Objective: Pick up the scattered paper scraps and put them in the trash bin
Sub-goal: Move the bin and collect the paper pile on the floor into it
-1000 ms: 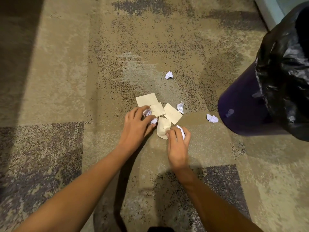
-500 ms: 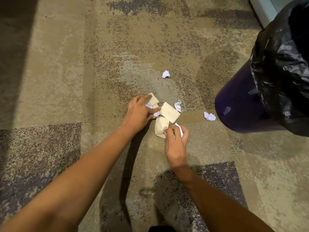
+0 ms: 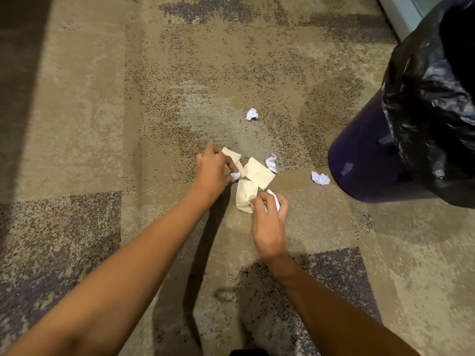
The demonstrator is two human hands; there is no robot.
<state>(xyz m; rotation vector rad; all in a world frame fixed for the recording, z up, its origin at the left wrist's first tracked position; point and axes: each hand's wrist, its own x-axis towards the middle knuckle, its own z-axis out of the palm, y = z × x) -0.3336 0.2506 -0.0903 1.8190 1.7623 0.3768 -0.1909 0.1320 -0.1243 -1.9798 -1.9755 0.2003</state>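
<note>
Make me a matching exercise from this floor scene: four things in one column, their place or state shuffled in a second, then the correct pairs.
Things
1. left hand
2. right hand
3. trash bin
4. farthest white crumpled scrap

Place or state
A. lined with a black bag
B. lies alone on the carpet, beyond the hands
C. pinches a small white wad by the beige paper pieces
D. closed around a white scrap, nearest the camera

Pairs: 1-C, 2-D, 3-A, 4-B

Three crumpled white scraps lie loose on the carpet (image 3: 77, 124): one (image 3: 252, 114), another (image 3: 272, 163), a third (image 3: 320, 178). Each of the two hands, left (image 3: 214, 170) and right (image 3: 270, 217), holds one more white scrap. Three tan paper pieces (image 3: 258, 172) overlap, and one trash bin (image 3: 365, 160) stands there.
</note>
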